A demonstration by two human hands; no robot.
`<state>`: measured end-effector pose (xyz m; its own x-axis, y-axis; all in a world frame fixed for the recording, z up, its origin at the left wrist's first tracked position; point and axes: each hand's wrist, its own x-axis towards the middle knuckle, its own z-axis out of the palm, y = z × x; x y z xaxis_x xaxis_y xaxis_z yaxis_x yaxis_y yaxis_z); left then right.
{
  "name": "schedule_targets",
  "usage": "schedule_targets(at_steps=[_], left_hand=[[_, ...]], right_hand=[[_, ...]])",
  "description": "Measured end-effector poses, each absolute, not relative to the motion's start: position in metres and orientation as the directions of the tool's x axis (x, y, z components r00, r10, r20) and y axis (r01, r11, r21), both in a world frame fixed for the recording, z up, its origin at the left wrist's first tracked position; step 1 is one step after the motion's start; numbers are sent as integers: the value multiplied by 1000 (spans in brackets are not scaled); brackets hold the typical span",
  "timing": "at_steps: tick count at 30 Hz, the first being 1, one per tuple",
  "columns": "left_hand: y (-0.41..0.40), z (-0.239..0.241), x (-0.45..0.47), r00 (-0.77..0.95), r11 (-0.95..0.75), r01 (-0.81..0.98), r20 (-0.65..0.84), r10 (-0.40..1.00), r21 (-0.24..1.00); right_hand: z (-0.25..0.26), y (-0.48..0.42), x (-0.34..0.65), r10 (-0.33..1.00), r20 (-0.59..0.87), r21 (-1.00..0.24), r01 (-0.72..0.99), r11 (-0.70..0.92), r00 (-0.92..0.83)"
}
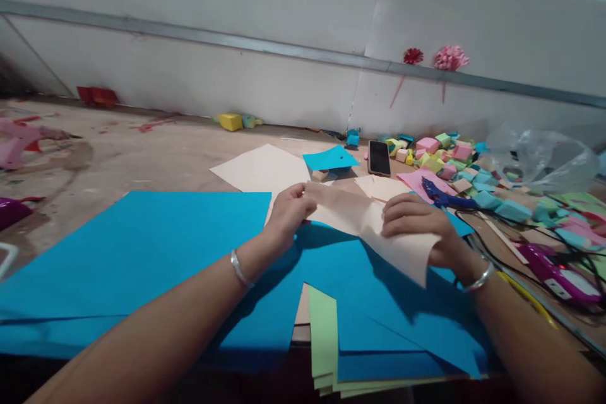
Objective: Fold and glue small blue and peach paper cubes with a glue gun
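My left hand [290, 209] pinches the left end of a folded cream paper piece [374, 227]. My right hand [419, 222] grips the same piece further right, fingers curled over its top, and the paper hangs down past that hand. Both hands hover over large blue paper sheets [156, 246] spread on the table. A silver bangle sits on each wrist.
A cream sheet [262, 169], a small blue sheet [330, 158] and a black phone [379, 157] lie behind the hands. Several small coloured paper boxes [445, 158], a clear plastic bag [540, 154], blue scissors [440, 194] and a purple glue gun [553, 268] crowd the right. Green strips [324, 341] overhang the front edge.
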<state>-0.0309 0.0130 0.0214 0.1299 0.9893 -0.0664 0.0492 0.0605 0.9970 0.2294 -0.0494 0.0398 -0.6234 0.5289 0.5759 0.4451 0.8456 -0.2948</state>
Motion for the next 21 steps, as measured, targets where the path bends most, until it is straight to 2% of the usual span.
schedule_targets(at_steps=[3, 4, 6, 10, 12, 14, 18, 21], left_hand=[[18, 23, -34, 69, 132, 24, -133, 989, 991], [19, 23, -34, 62, 145, 19, -145, 987, 989], [19, 23, -34, 53, 165, 8, -165, 985, 986], [18, 26, -34, 34, 197, -26, -196, 980, 980], [18, 29, -35, 26, 204, -44, -203, 979, 978], [18, 33, -36, 30, 189, -58, -187, 982, 980], [21, 46, -40, 56, 140, -50, -137, 989, 989], [20, 62, -41, 92, 122, 0, -121, 988, 993]], right_hand=[[44, -38, 261, 656, 350, -477, 476, 739, -669], [44, -36, 269, 682, 277, -478, 519, 709, -676], [43, -34, 275, 706, 195, -402, 601, 690, -681], [37, -38, 260, 695, 290, -105, 700, 707, -658], [34, -37, 250, 673, 356, -9, 717, 697, -649], [28, -34, 247, 659, 372, -24, 703, 711, -654], [16, -24, 258, 687, 345, -163, 681, 714, -639], [11, -18, 269, 693, 350, -200, 673, 712, -630]])
